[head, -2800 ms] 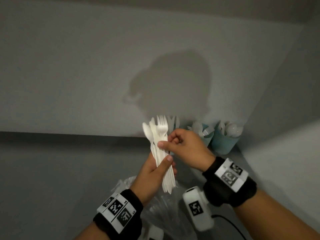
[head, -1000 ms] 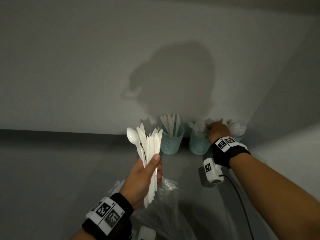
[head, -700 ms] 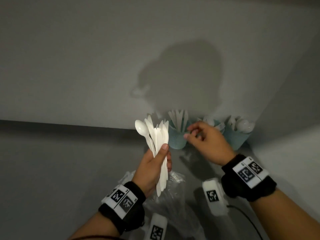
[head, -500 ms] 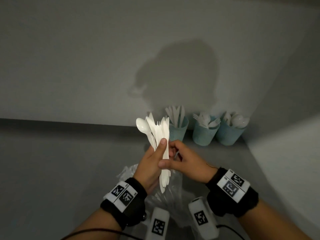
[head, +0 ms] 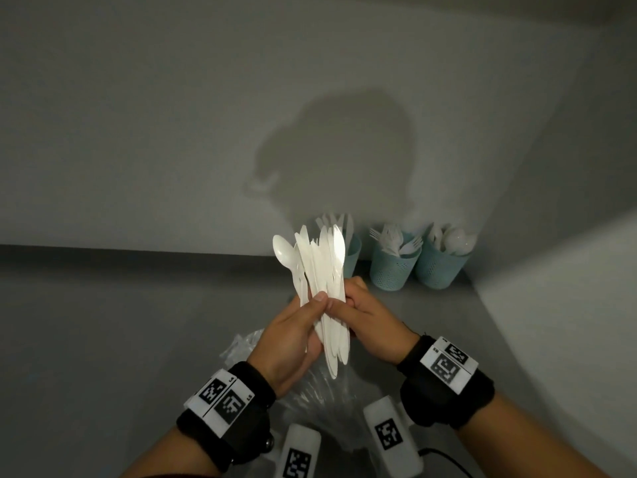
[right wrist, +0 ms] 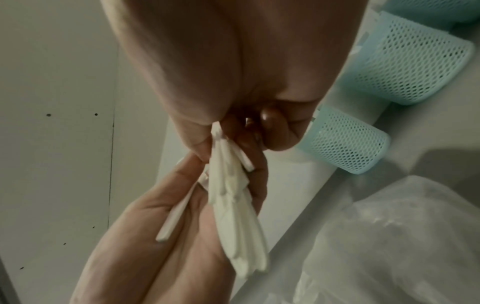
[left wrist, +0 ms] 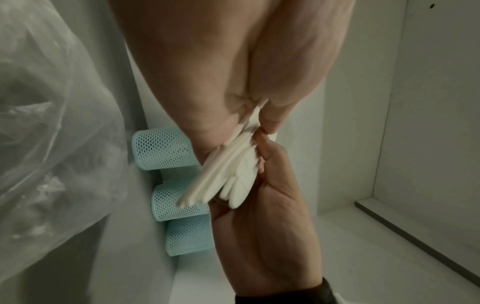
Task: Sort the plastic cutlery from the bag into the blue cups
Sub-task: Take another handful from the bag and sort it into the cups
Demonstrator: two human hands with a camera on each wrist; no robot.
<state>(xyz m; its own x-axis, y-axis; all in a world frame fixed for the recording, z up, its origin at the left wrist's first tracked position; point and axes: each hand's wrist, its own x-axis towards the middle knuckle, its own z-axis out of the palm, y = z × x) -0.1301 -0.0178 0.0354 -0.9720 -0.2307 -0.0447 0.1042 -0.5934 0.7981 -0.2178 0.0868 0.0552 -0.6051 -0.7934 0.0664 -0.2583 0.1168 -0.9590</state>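
The left hand (head: 293, 336) gripped a bundle of white plastic cutlery (head: 324, 288) upright, thumb pressed across the handles, with one spoon (head: 284, 251) leaning out on the side away from the cups. The right hand (head: 370, 326) pinched the same bundle at mid-handle with thumb and curled fingers, touching the left hand. Three blue mesh cups stood in a row against the wall, beyond the bundle. The cup nearest the bundle (head: 351, 253) was partly hidden behind it and held flat white pieces whose type could not be determined. The middle cup (head: 393, 270) held forks with tines up. The cup farthest from the bundle (head: 437, 270), in the corner, held spoons with bowls up. A clear plastic bag (head: 320, 391) lay crumpled on the grey surface (head: 103, 339) directly below the bundle; its contents could not be determined. Both wrists carried black bands with printed markers.
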